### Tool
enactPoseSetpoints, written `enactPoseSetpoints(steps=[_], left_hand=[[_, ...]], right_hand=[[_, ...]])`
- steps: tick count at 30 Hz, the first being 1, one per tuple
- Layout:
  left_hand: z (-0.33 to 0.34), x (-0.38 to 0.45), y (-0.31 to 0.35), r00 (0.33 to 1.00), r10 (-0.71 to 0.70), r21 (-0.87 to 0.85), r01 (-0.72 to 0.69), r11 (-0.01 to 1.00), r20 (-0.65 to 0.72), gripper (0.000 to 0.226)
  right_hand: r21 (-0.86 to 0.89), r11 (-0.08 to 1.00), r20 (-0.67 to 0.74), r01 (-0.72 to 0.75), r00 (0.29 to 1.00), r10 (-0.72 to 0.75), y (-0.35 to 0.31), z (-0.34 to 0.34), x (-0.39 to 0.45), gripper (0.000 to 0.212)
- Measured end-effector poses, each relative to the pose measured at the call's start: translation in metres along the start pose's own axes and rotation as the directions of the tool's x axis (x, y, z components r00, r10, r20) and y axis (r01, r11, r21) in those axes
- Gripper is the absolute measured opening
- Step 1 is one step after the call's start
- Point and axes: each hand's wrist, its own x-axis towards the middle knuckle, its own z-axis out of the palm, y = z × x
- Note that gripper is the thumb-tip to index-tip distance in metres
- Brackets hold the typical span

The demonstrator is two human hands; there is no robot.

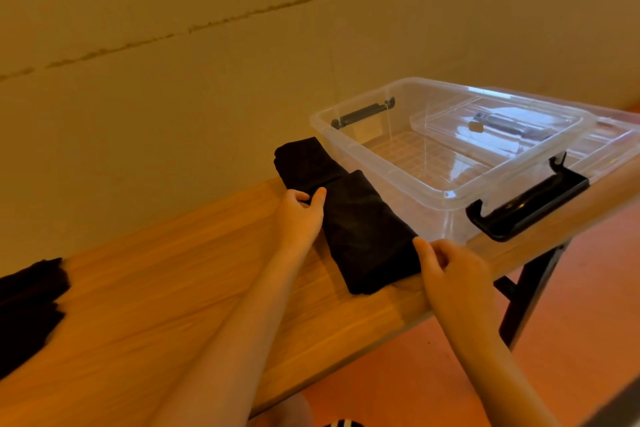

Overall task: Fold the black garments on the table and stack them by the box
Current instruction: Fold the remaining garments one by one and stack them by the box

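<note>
Cloth, black, folded into a long narrow pad, lies on the wooden surface [194, 288] hard against the clear plastic box [446, 149]. This folded garment [367, 236] sits between my two hands, one end at each.

Left grip [299, 215]: thumb and curled fingers pinch the far end of the pad, right where it overlaps a second folded piece [301, 159] lying beyond it. Right grip [450, 270]: thumb and forefinger nip the near corner of the same pad, next to the box's black handle [526, 204]. Both grips are nearly closed, only cloth between the fingertips.

Handling, as I judge it: light, limp, no stiffness of its own. Layers will slide on each other and the fold will sag open if I lift from one end only. Matte fabric, not slippery against skin; nothing fragile. Best hold is at the two short ends, pinching through all layers at once, edges kept level so the pad travels flat. A grab in the middle would let both ends droop.

Off beyond my left grip, well apart at the surface's edge, a heap of unfolded black garments [27, 305] waits. So some folding is left, by my reading.

Risk: the box wall is just beside my right grip; a wide swing could nudge it.

Inside the box, a clear inner tray [498, 128] with small items, too blurred to name.
</note>
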Motion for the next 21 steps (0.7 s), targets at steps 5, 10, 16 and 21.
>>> enactPoseSetpoints(steps=[5, 10, 16, 21], left_hand=[[0.000, -0.008, 0.000, 0.989, -0.055, 0.049, 0.049, 0.998, 0.141, 0.033], [0.008, -0.012, 0.004, 0.966, -0.222, -0.166, 0.243, 0.956, 0.137, 0.023], [0.002, -0.021, -0.003, 0.853, 0.517, 0.371, -0.462, 0.806, -0.062, 0.010], [0.015, -0.009, 0.000, 0.638, 0.593, 0.561, -0.753, 0.345, 0.491, 0.044]], right_hand=[[-0.013, 0.997, -0.098, 0.073, 0.992, -0.074, -0.004, 0.004, 0.000, 0.027], [-0.069, 0.992, -0.098, 0.105, 0.989, -0.111, 0.003, 0.002, -0.001, 0.046], [-0.196, 0.856, -0.108, 0.479, 0.857, -0.504, -0.022, 0.001, 0.004, 0.030], [-0.372, 0.770, 0.433, 0.518, 0.831, -0.350, -0.029, 0.028, 0.016, 0.087]])
